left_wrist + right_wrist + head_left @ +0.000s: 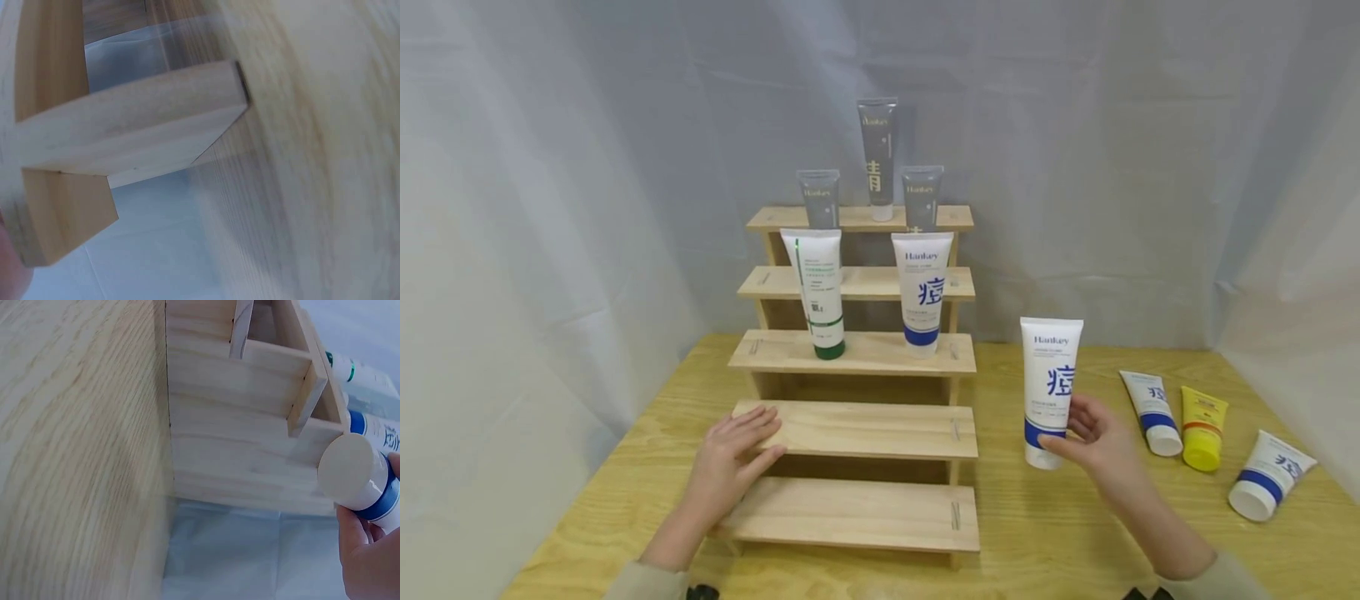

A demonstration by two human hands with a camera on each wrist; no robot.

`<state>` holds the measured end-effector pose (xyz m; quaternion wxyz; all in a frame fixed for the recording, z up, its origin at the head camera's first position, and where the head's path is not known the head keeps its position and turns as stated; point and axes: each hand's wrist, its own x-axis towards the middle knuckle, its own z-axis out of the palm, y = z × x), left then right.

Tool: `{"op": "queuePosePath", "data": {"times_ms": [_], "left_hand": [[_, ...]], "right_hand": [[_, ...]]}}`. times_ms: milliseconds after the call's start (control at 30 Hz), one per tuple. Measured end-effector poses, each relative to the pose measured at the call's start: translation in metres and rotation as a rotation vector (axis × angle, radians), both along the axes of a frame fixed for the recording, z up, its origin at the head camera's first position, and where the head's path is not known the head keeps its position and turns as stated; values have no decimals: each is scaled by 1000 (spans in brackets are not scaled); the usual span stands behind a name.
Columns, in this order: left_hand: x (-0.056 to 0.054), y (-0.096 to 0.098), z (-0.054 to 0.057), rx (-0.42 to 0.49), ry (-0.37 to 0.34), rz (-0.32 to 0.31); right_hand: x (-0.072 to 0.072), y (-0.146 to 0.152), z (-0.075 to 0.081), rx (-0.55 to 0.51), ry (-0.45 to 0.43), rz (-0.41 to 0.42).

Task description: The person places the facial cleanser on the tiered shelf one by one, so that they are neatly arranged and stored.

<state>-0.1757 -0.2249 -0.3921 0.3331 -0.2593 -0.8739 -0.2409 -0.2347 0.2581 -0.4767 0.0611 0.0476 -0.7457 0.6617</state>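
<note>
My right hand (pixel 1101 442) pinches a white squeeze tube with a blue band (pixel 1051 392) near its cap. The tube stands upright in the air to the right of a stepped wooden display rack (pixel 850 521); its round white cap (pixel 345 470) shows in the right wrist view. On the left end of the rack's second step from the bottom rests my left hand (pixel 730 458), its fingers extended over the board. A white tube with a green cap (pixel 818 292) and another white-and-blue tube (pixel 922 292) stand on the middle step.
Grey tubes stand higher up: one (pixel 878 158) on the top step, two more (pixel 820 198) below it. At the right of the table (pixel 647 508) lie a white-and-blue tube (pixel 1152 412), a yellow tube (pixel 1203 427) and another white-and-blue tube (pixel 1272 475). A pale curtain (pixel 1075 167) hangs behind.
</note>
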Motion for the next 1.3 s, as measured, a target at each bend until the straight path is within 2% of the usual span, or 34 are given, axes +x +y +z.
{"op": "queuePosePath", "data": {"times_ms": [433,467,533,600,667,700,767,833,933,1067,1167,1300], "left_hand": [[0,0,0,6,4,-4],[0,0,0,7,5,-4],[0,0,0,8,6,-5],[0,0,0,11,5,-4],[0,0,0,12,2,-4],[0,0,0,12,1,-3],[0,0,0,11,-1,-3],[-1,0,0,9,-1,-2],[-1,0,0,10,-1,-3],[-1,0,-1,9,-5,-3],[-1,-1,-1,6,-5,-1],[-1,-1,-1,10,0,-5]], "right_hand": [[-2,-34,2,-76,169,185],[8,-42,18,-100,188,222],[16,-53,34,-119,216,257],[31,-68,59,-128,244,281],[48,-85,89,-120,236,274],[48,-89,90,-96,228,253],[60,-102,111,-71,205,239],[67,-113,124,-47,173,227],[69,-125,131,-34,132,222],[68,-137,133,-56,82,224],[65,-145,133,-71,67,221],[62,-156,134,-78,88,233]]}}
